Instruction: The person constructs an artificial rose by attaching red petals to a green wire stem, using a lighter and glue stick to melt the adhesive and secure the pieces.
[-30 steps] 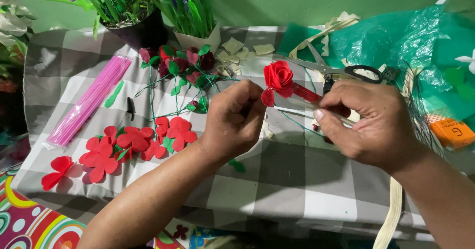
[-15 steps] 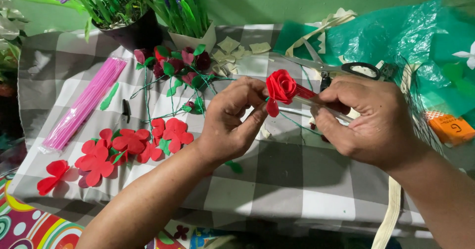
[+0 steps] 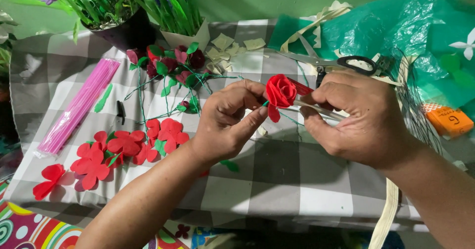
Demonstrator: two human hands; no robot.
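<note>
A small red paper rose (image 3: 280,91) sits between my two hands above a grey checked tablecloth (image 3: 277,179). My left hand (image 3: 226,120) pinches the rose's base and a loose red petal with thumb and forefinger. My right hand (image 3: 356,118) grips the thin stem, a slim grey rod (image 3: 316,109) that runs to the right of the flower, with a strip of red paper against it. A thin green wire trails below the rose.
Red flower-shaped cutouts (image 3: 123,147) lie at the left, beside a packet of pink sticks (image 3: 79,105). Finished dark red roses with green leaves (image 3: 170,66) lie behind my hands. Scissors (image 3: 341,62), green plastic sheet (image 3: 396,36), potted artificial plants (image 3: 118,11) and an orange box (image 3: 450,120) are around.
The rose and both hands have shifted slightly lower and closer together. My left fingers have closed further round the rose's base.
</note>
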